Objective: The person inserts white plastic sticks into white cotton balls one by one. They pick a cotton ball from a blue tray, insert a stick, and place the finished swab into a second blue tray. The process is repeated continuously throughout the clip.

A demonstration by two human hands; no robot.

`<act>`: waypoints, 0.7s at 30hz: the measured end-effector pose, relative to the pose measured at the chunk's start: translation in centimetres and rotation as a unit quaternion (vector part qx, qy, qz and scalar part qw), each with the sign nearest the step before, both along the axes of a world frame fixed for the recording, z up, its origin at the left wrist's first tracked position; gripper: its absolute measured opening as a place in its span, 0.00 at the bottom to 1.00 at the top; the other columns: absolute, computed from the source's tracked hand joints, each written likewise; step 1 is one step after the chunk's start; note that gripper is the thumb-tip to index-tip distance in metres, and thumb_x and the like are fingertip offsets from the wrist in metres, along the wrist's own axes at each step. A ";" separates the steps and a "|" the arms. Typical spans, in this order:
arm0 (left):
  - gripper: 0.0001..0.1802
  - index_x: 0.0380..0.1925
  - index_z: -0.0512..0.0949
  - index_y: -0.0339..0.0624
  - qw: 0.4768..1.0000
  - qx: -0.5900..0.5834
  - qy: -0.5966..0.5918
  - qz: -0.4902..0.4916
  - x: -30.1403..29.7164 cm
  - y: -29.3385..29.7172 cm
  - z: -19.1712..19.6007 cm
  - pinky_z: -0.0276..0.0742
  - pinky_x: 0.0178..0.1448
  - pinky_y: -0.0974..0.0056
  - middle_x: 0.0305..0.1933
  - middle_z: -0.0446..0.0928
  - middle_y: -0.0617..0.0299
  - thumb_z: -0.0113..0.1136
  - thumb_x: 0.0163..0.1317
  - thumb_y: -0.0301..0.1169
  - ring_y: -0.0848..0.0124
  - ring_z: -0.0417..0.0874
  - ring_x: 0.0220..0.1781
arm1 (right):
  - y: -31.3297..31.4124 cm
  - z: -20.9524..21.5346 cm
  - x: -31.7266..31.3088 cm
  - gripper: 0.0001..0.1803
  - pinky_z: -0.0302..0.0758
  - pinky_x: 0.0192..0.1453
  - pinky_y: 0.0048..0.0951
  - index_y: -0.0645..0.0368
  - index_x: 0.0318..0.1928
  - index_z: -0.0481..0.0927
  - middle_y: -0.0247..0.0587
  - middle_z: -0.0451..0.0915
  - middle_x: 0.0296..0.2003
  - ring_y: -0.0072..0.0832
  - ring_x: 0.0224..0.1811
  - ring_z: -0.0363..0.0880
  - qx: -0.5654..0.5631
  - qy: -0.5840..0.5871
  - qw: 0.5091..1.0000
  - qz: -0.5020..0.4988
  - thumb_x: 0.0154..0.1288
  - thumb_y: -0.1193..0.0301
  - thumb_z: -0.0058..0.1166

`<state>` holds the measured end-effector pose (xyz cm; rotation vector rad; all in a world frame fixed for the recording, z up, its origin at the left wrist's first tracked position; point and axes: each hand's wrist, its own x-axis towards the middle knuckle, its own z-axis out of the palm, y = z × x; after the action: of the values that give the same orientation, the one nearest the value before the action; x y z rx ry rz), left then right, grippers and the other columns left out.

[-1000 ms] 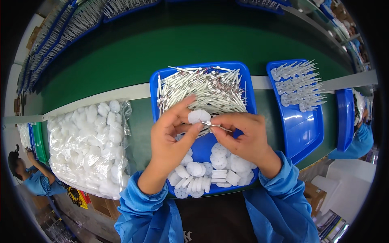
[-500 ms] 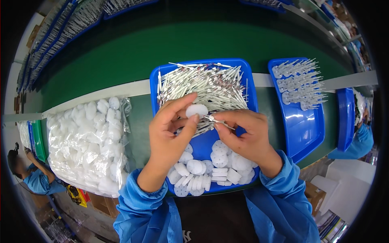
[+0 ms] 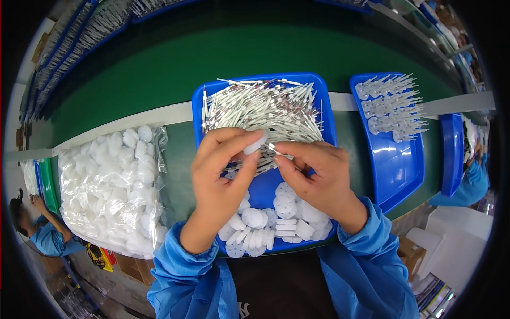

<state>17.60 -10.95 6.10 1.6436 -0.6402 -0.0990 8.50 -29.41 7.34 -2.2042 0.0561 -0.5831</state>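
Head view shows your left hand (image 3: 220, 178) pinching a small white disc (image 3: 255, 144) between thumb and fingertips, raised above the blue tray (image 3: 264, 186) in front of you. Your right hand (image 3: 313, 175) pinches a thin white pin (image 3: 277, 150) whose tip meets the disc, so both hands are closed on their parts and nearly touch each other over the middle of the tray.

Below your hands, at the near end of that tray, lies a loose heap of the same white discs (image 3: 276, 223), some flat and some on edge. At the far end of the tray lies a thick pile of pins (image 3: 265, 109), crossing one another at all angles.

To your left, on the green bench (image 3: 175, 64), a clear plastic bag (image 3: 109, 189) packed with white discs lies just beside the tray. To your right a second blue tray (image 3: 396, 165) carries rows of finished pieces (image 3: 393, 103), pins standing out of discs, at its far end. A third blue tray (image 3: 452, 154) shows at the right rim. Another person in blue sleeves (image 3: 45, 236) works at the far left edge.
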 end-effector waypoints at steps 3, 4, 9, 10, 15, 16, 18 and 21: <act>0.23 0.58 0.91 0.40 1.000 0.003 -0.016 -0.005 0.0 -0.2 -0.2 0.88 0.51 0.66 0.50 0.89 0.55 0.73 0.63 0.14 0.67 0.90 0.53 | -0.2 0.0 0.2 0.09 0.76 0.26 0.30 0.54 0.43 0.92 0.32 0.82 0.20 0.28 0.19 0.83 0.012 0.029 0.999 -0.004 0.64 0.70 0.79; 0.23 0.58 0.91 0.40 1.000 0.010 -0.023 -0.011 0.0 -0.2 -0.2 0.88 0.51 0.66 0.49 0.90 0.55 0.73 0.63 0.14 0.67 0.90 0.53 | -0.3 -0.2 0.2 0.09 0.76 0.26 0.30 0.54 0.42 0.92 0.32 0.82 0.20 0.28 0.19 0.83 0.016 0.028 0.999 -0.004 0.64 0.70 0.79; 0.26 0.61 0.90 0.41 0.994 0.083 -0.072 -0.025 -0.3 -0.1 0.4 0.87 0.46 0.65 0.43 0.91 0.53 0.73 0.62 0.14 0.66 0.91 0.43 | -0.8 -1.0 0.2 0.10 0.78 0.29 0.31 0.55 0.40 0.90 0.31 0.85 0.23 0.29 0.22 0.84 -0.070 -0.026 0.997 -0.019 0.63 0.69 0.79; 0.27 0.62 0.90 0.41 0.993 0.099 -0.063 -0.018 -0.7 0.0 0.5 0.87 0.45 0.65 0.42 0.91 0.53 0.73 0.62 0.14 0.66 0.91 0.41 | -0.8 -0.8 0.4 0.10 0.79 0.29 0.31 0.55 0.41 0.89 0.30 0.85 0.24 0.29 0.23 0.85 -0.104 -0.050 0.993 -0.016 0.63 0.69 0.79; 0.26 0.61 0.91 0.42 0.991 0.118 -0.065 0.007 -1.6 0.0 1.2 0.86 0.43 0.63 0.40 0.90 0.53 0.76 0.61 0.15 0.66 0.90 0.36 | -0.6 -0.3 0.8 0.11 0.79 0.32 0.31 0.56 0.43 0.89 0.28 0.88 0.29 0.27 0.25 0.85 -0.219 -0.092 0.971 0.007 0.62 0.71 0.77; 0.26 0.61 0.91 0.41 0.990 0.123 -0.063 0.009 -1.7 0.0 1.3 0.87 0.43 0.63 0.40 0.90 0.53 0.76 0.61 0.16 0.66 0.90 0.35 | -0.5 -0.3 0.8 0.11 0.79 0.32 0.31 0.55 0.43 0.89 0.28 0.89 0.29 0.27 0.25 0.85 -0.216 -0.108 0.970 0.002 0.62 0.71 0.77; 0.27 0.63 0.90 0.41 0.992 0.121 -0.038 0.000 -1.8 0.2 1.2 0.86 0.45 0.63 0.43 0.91 0.53 0.77 0.62 0.18 0.66 0.90 0.38 | -0.4 -0.5 1.1 0.10 0.78 0.31 0.30 0.55 0.43 0.89 0.29 0.89 0.30 0.27 0.25 0.85 -0.210 -0.140 0.968 -0.006 0.62 0.72 0.77; 0.28 0.65 0.88 0.42 0.997 0.073 0.000 -0.024 -1.1 0.2 1.0 0.86 0.47 0.63 0.48 0.91 0.53 0.79 0.62 0.22 0.66 0.90 0.43 | -0.6 -0.3 1.0 0.12 0.78 0.31 0.31 0.56 0.44 0.89 0.32 0.89 0.30 0.28 0.25 0.85 -0.185 -0.118 0.976 0.004 0.62 0.71 0.78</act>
<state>16.47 -10.78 7.10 1.7678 -0.6864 -0.1845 9.50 -30.01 7.06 -2.4704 -0.2023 -0.9077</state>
